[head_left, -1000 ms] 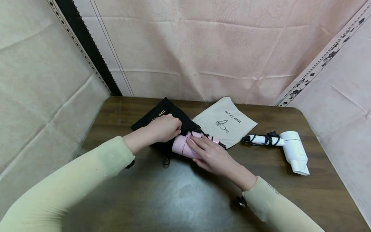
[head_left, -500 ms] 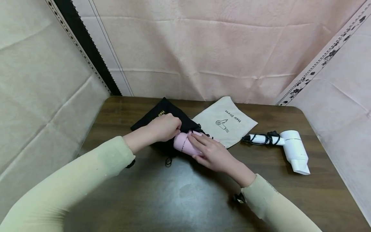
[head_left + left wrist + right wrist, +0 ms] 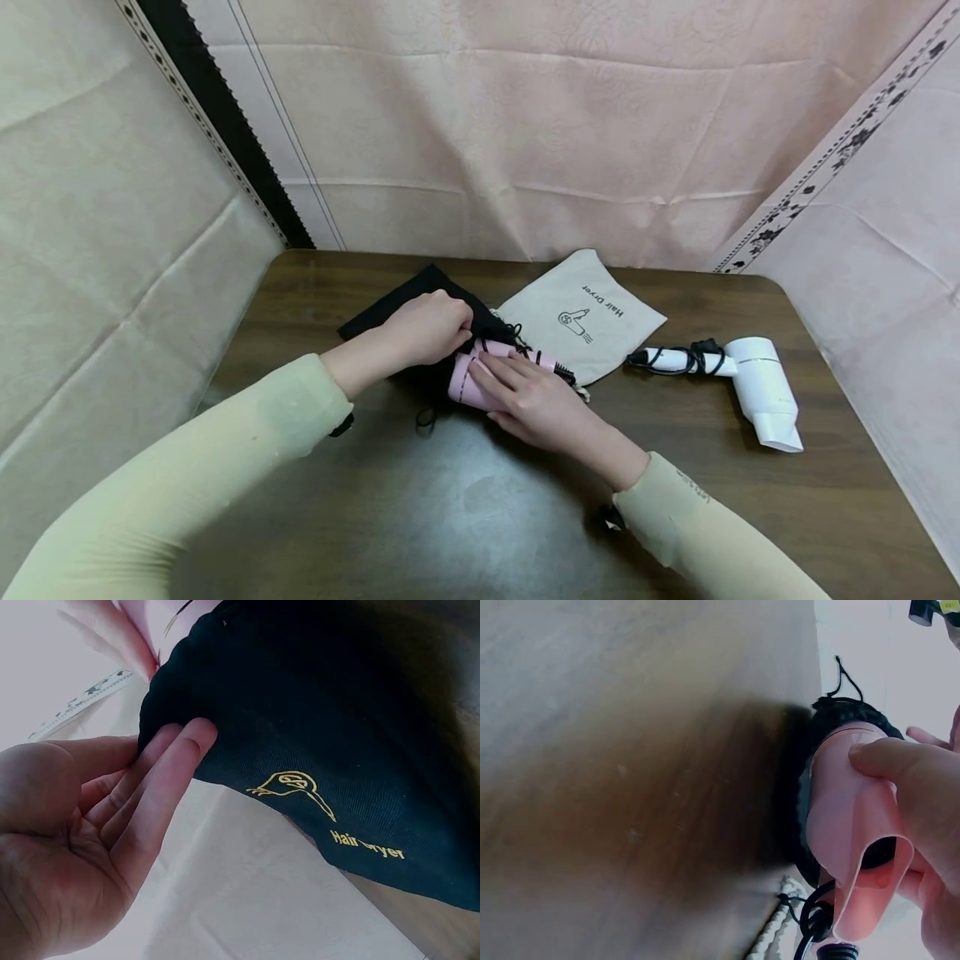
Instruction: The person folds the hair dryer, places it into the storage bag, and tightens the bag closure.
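Observation:
A pink hair dryer (image 3: 467,385), its cord wrapped at the handle, lies with one end inside the mouth of a black drawstring bag (image 3: 401,298). My right hand (image 3: 542,404) grips the dryer's body from above; in the right wrist view the thumb presses on the pink barrel (image 3: 840,795), and the flattened nozzle (image 3: 870,900) points out of the bag. My left hand (image 3: 429,327) pinches the bag's rim. The left wrist view shows thumb and fingers on that edge, beside gold "Hair Dryer" lettering (image 3: 367,846). How deep the dryer sits is hidden by the cloth.
Right behind the dryer lies a pale drawstring bag (image 3: 585,312) printed "Hair Dryer". A white hair dryer (image 3: 761,387) with its cord wound round the handle rests at the right of the wooden table (image 3: 420,517). Patterned cloth (image 3: 525,125) hangs behind.
The right hand has shifted slightly left with the pink dryer. The black bag's upper part has folded over, so its gold print no longer shows from the head. The left hand barely moved.

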The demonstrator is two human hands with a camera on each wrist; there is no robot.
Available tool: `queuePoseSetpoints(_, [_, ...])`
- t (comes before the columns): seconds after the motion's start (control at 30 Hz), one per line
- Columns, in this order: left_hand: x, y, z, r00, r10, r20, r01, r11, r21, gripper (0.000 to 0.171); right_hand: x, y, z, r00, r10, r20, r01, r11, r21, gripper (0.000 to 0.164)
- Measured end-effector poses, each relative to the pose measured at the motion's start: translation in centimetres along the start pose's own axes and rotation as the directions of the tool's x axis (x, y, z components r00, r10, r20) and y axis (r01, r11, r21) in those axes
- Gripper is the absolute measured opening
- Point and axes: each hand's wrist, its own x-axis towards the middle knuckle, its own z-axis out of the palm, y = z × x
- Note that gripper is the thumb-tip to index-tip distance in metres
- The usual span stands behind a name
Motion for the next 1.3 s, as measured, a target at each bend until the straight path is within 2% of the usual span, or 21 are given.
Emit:
queuePoseSetpoints(0.13, [0.1, -0.4, 0.2, 0.996, -0.035, 0.082, 0.044, 0.992, -0.119, 0.016, -0.3, -0.2, 0.4, 1.0, 0.005, 0.007, -0.005, 1.0, 0.01, 0.068])
queuePoseSetpoints(0.27, [0.3, -1.1, 0.5, 0.982, -0.088, 0.168, 0.133, 0.952, -0.276, 0.015, -0.3, -0.3, 0.8, 0.999, 0.028, 0.015, -0.028, 1.0, 0.014, 0.068])
queuePoseSetpoints(0.4, [0.4, -1.6, 0.9, 0.975, -0.093, 0.2, 0.162, 0.919, -0.36, 0.015, -0.3, -0.4, 1.3, 0.999, 0.038, 0.019, -0.038, 0.999, 0.007, 0.069])
queuePoseSetpoints(0.57, [0.4, -1.6, 1.2, 0.969, -0.086, 0.231, 0.176, 0.898, -0.404, 0.017, -0.3, -0.4, 1.7, 0.999, 0.043, 0.033, -0.044, 0.999, 0.013, 0.072])
queuePoseSetpoints(0.83, [0.3, -1.8, 1.5, 0.969, -0.095, 0.228, 0.192, 0.867, -0.459, 0.017, -1.3, -0.5, 1.2, 0.996, 0.077, 0.055, -0.079, 0.996, 0.039, 0.076])
queuePoseSetpoints(1.0, [0.2, -1.8, 1.6, 0.971, -0.092, 0.219, 0.187, 0.864, -0.467, 0.019, -3.5, -0.4, 0.6, 0.991, 0.116, 0.072, -0.122, 0.99, 0.076, 0.081])
queuePoseSetpoints(1.1, [0.2, -1.8, 1.7, 0.972, -0.096, 0.213, 0.187, 0.866, -0.463, 0.019, -4.5, -0.2, 0.6, 0.992, 0.112, 0.057, -0.117, 0.989, 0.092, 0.083])
queuePoseSetpoints(1.3, [0.0, -1.8, 1.7, 0.972, -0.1, 0.212, 0.191, 0.864, -0.466, 0.018, -4.5, 0.1, 1.0, 0.996, 0.091, 0.017, -0.092, 0.989, 0.113, 0.081])
